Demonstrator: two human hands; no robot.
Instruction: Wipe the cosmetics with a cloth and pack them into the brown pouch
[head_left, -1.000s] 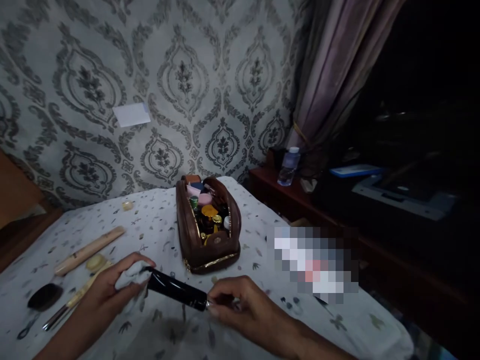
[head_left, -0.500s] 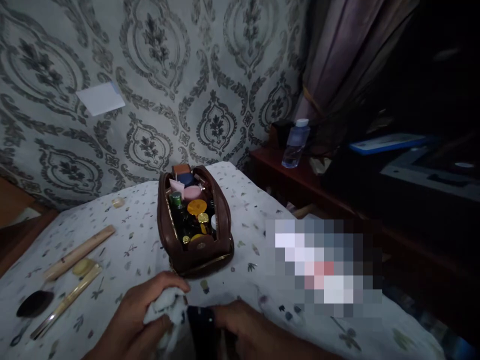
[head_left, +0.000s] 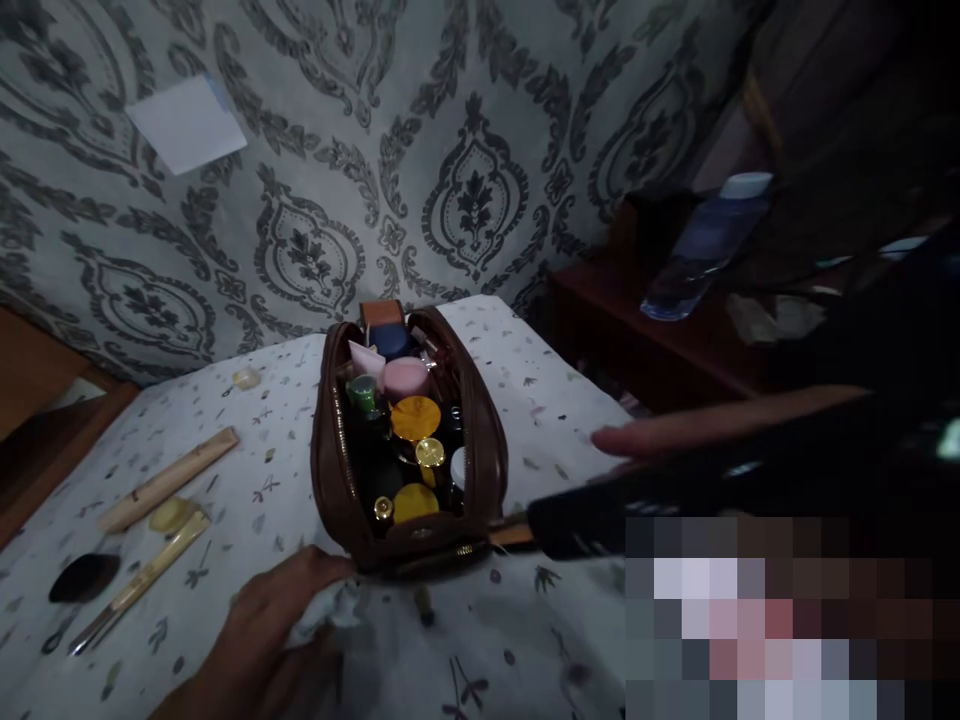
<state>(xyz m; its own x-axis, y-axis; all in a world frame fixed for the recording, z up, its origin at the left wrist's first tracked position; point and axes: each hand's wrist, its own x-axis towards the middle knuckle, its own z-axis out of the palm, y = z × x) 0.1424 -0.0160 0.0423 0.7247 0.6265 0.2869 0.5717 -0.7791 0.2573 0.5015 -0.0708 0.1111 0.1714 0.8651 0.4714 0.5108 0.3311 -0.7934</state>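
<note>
A brown zip-up cosmetics bag (head_left: 487, 430) stands wide open on the patterned sheet. Inside it sit several containers, among them a pink round one (head_left: 406, 378), a gold-lidded jar (head_left: 415, 418) and a green-capped bottle (head_left: 364, 392). My left hand (head_left: 262, 620) is closed around a crumpled whitish cloth or tissue (head_left: 330, 612) just before the bag's front left corner. To the right of the bag, my right hand (head_left: 705, 425) grips a long black object (head_left: 637, 510), smeared by motion. Its tip is near the bag's front right corner; its kind cannot be made out.
On the left lie a wooden stick-like item (head_left: 172, 480), a slim brush-like item (head_left: 142, 580), a small yellowish piece (head_left: 171, 515) and a dark oval object (head_left: 84, 577). A water bottle (head_left: 705, 250) stands on the red-brown table (head_left: 607, 315). A blurred-out patch covers the lower right.
My right hand has swung away from my left, up and right, with the black object. My left hand keeps the whitish cloth or tissue. The view has shifted, and the bag looks closer.
</note>
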